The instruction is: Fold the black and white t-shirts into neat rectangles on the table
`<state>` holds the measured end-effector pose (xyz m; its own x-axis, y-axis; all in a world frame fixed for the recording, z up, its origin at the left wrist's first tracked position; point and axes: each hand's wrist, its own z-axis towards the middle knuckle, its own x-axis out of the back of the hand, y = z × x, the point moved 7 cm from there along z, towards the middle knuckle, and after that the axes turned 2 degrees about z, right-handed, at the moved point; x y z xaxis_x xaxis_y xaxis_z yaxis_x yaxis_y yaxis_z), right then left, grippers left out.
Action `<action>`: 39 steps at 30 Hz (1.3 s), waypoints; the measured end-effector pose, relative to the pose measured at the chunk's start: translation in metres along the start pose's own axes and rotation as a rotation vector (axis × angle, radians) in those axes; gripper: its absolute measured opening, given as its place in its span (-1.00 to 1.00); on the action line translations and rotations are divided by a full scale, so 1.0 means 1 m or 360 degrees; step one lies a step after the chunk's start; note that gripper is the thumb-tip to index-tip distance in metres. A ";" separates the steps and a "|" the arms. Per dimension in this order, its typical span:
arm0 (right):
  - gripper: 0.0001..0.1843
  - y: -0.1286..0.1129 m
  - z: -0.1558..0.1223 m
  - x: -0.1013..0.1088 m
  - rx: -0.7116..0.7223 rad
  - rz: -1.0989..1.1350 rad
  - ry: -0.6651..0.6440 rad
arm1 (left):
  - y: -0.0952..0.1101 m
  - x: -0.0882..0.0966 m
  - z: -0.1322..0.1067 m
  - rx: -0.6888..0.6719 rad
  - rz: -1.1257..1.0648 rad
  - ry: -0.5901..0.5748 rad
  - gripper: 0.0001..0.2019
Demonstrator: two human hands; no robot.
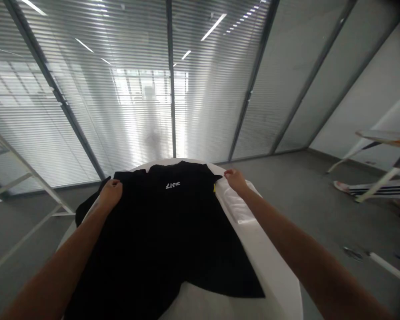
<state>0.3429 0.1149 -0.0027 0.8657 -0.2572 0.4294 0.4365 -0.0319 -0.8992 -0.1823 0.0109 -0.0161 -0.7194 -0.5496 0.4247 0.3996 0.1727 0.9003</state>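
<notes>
T-shirt [166, 226] between left fingers [115, 182] and right fingers [230, 172]

A black shirt [173, 226] lies spread out, mostly flat, on a white table [273, 271], filling the lower centre of the frame. Small white lettering [172, 185] reading "Life" sits near its far edge. The near edge arches upward at bottom centre; one corner points lower right.

hands [112, 194]: bare | forearms [286, 238]: bare along visible length, long, smooth-sided, tapering toward the hands
</notes>
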 end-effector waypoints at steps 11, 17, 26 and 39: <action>-0.38 0.005 -0.199 -0.105 0.1195 -0.1145 -0.0986 | 0.004 -0.094 -0.151 -0.1183 0.1430 -0.0693 -0.48; -0.36 0.018 -0.214 -0.093 0.1176 -0.1214 -0.0996 | -0.008 -0.093 -0.162 -0.1114 0.1578 -0.0922 -0.46; -0.37 0.024 -0.238 -0.077 0.1132 -0.1218 -0.0983 | -0.012 -0.088 -0.205 -0.1110 0.1616 -0.0980 -0.41; -0.37 0.028 -0.260 -0.066 0.1105 -0.1194 -0.1004 | 0.021 -0.071 -0.210 -0.1097 0.1552 -0.1188 -0.49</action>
<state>0.2342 -0.1202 -0.0778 0.2221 0.1273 0.9667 0.7544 0.6056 -0.2531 -0.0031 -0.1178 -0.0472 -0.0369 0.1515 0.9878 0.9431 -0.3216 0.0845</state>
